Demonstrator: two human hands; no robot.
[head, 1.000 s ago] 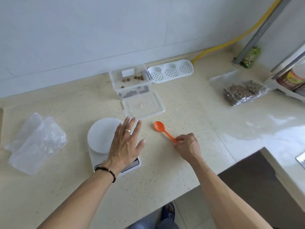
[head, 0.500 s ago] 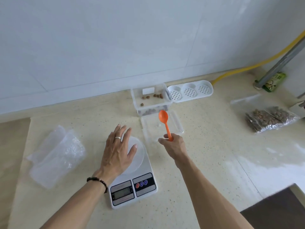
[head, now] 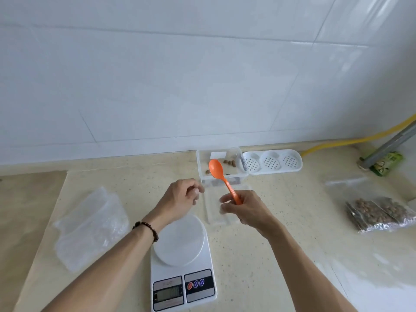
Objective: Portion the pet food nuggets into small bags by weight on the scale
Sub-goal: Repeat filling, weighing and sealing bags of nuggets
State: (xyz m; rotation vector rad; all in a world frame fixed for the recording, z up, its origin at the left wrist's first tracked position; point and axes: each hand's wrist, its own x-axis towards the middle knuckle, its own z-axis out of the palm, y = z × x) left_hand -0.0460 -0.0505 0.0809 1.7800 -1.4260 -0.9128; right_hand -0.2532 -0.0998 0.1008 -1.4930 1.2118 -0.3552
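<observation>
White wall tiles rise behind a speckled beige worktop (head: pixel 258 255) that carries everything. One white digital kitchen scale (head: pixel 182 270) sits near the front edge, its round platter bare and its display and three buttons facing the person. Behind it stands one clear plastic container (head: pixel 221 168) with a handful of brown pet food nuggets (head: pixel 229 162) scattered on its floor; its clear lid (head: pixel 216 212) lies flat on the worktop between container and scale. One white tray with three perforated round wells (head: pixel 271 163) touches the container's right side. At far right lie two small clear bags already filled with nuggets (head: pixel 380 213), overlapping each other. A stack of empty clear bags (head: pixel 90 224) lies at left; their number cannot be told.

The right hand (head: pixel 243 210) has its fingers curled round the handle of one orange plastic spoon (head: pixel 221 177), whose bowl is raised over the container. The left hand (head: pixel 180 198), with a beaded bracelet at the wrist, hovers above the scale's far edge with fingers loosely curled, holding nothing visible.
</observation>
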